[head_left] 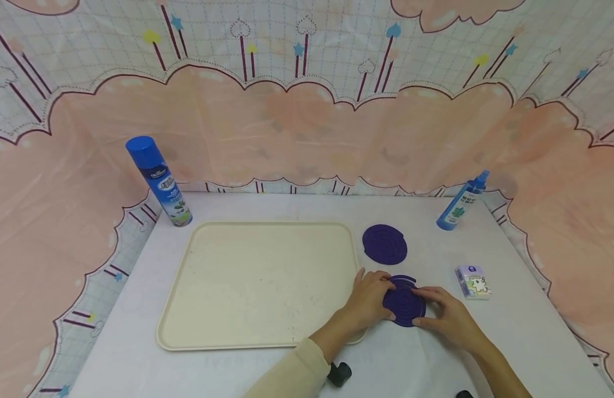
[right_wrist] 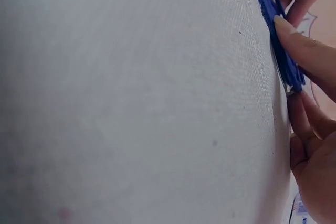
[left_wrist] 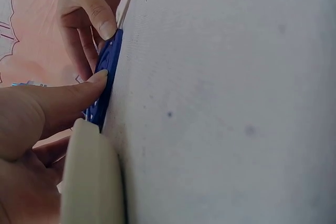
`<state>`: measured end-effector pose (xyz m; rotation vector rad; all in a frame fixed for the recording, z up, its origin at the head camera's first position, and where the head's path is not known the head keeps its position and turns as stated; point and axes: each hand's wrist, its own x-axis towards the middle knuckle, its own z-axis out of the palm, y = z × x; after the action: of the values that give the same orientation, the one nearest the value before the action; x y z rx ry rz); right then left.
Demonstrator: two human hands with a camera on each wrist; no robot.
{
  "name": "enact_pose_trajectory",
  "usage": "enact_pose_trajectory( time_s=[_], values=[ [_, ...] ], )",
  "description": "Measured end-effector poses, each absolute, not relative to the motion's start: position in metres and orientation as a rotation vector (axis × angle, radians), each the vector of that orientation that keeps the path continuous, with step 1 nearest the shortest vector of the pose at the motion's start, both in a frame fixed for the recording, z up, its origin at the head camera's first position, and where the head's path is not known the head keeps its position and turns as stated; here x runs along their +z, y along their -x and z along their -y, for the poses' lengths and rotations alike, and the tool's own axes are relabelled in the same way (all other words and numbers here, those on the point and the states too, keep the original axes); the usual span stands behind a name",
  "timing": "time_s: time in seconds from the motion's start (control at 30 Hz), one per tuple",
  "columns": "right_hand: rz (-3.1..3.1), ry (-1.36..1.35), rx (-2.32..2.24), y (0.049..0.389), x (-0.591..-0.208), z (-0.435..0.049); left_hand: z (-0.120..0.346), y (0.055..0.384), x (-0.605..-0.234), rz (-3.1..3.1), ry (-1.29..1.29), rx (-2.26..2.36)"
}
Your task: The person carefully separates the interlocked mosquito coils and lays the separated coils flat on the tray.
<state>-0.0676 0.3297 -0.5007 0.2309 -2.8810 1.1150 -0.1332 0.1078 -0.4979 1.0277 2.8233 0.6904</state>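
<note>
A dark blue spiral mosquito coil (head_left: 404,303) lies low over the white table, just right of the tray. My left hand (head_left: 369,298) holds its left edge between thumb and fingers. On the opposite edge, my right hand (head_left: 448,318) grips it the same way. Seen edge-on in the left wrist view, the coil (left_wrist: 109,59) has the left thumb (left_wrist: 79,98) on its face. The right wrist view shows the right thumb (right_wrist: 307,51) pressing on the coil (right_wrist: 281,35), with fingers at its rim. A second round coil (head_left: 384,244) lies flat behind it.
A cream tray (head_left: 257,284) covers the table's left middle. At the back stand a tall blue spray can (head_left: 160,182), left, and a blue spray bottle (head_left: 462,202), right. A small patterned box (head_left: 473,282) lies right of the hands. A black object (head_left: 339,375) sits near the left sleeve.
</note>
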Motion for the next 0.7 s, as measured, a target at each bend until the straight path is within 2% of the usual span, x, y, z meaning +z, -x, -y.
enact_pose_trajectory(
  time_s=[0.7],
  values=[
    [2.892,-0.240,1.149,0.0673,-0.4966,-0.3293,-0.1101,0.1342,-0.4946,-2.723,-0.973,0.787]
  ],
)
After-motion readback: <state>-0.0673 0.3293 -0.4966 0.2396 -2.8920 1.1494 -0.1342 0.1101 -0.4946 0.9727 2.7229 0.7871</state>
